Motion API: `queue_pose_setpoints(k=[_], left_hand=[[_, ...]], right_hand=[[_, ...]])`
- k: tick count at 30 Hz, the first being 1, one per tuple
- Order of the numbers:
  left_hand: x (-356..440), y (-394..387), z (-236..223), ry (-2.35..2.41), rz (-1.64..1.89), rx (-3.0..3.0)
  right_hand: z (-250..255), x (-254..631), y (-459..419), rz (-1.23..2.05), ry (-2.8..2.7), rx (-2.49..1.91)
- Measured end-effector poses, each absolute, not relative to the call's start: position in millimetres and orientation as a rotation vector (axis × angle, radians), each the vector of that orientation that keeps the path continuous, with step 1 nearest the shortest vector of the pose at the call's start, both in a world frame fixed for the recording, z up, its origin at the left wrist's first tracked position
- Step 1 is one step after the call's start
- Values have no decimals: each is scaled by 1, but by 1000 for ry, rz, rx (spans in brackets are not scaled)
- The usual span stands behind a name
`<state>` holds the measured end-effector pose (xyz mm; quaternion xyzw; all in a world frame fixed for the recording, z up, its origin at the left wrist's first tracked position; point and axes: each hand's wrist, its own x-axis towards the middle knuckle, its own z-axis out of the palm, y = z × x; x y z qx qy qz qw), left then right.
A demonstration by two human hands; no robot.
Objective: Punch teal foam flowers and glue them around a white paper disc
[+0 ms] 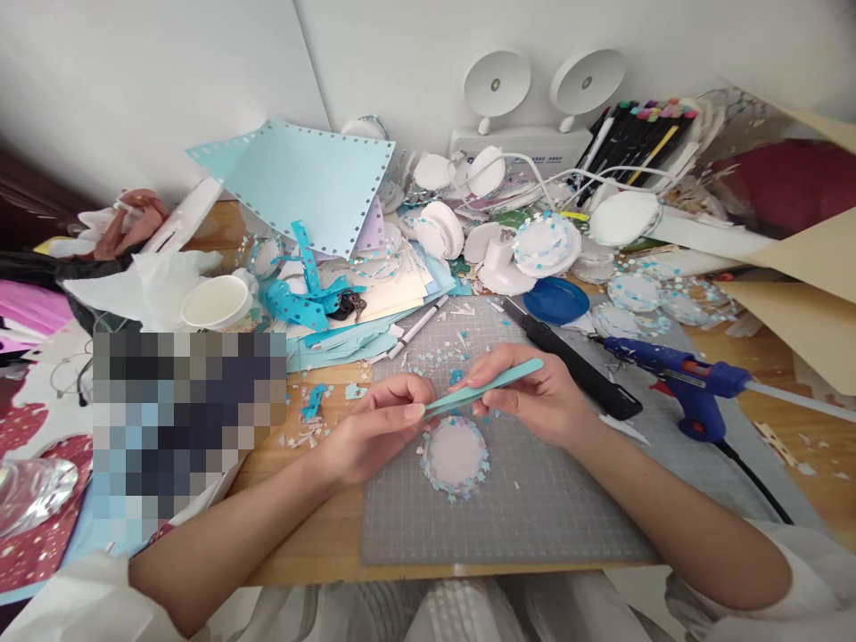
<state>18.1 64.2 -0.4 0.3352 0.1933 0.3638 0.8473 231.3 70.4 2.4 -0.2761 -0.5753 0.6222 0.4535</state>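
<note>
My right hand (535, 397) is closed on teal tweezers (485, 390), whose tips point left toward my left hand (378, 423). My left hand's fingers are pinched together at the tweezer tips; what they hold is too small to make out. Just below both hands a round white paper disc (455, 455), edged with small blue and white bits, lies on the grey cutting mat (508, 517).
A blue glue gun (688, 383) lies at the mat's right with its cord trailing. A black cutter (575, 361), a blue lid (555, 300), a white pen (418, 327), a paper cup (218, 303), stacked paper, more decorated discs and markers crowd the back.
</note>
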Motion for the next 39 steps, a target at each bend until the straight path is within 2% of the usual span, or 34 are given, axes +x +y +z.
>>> queue_pose_setpoints(k=[8,12,19,24,39], left_hand=[[17,68,9,370,864,595],[20,66,2,480,859,804],[16,67,-4,781,1082,1230],[17,68,-2,770,1028,1438],[16,69,-4,736,1022,1329]], right_hand=[[17,257,89,1207,-1076,-755],[16,249,87,1239,-1157,-807],[9,243,81,1249,-1291,-835],[9,235,74,1343,-1424,-765],[7,230,73,1399,-1439,-756]])
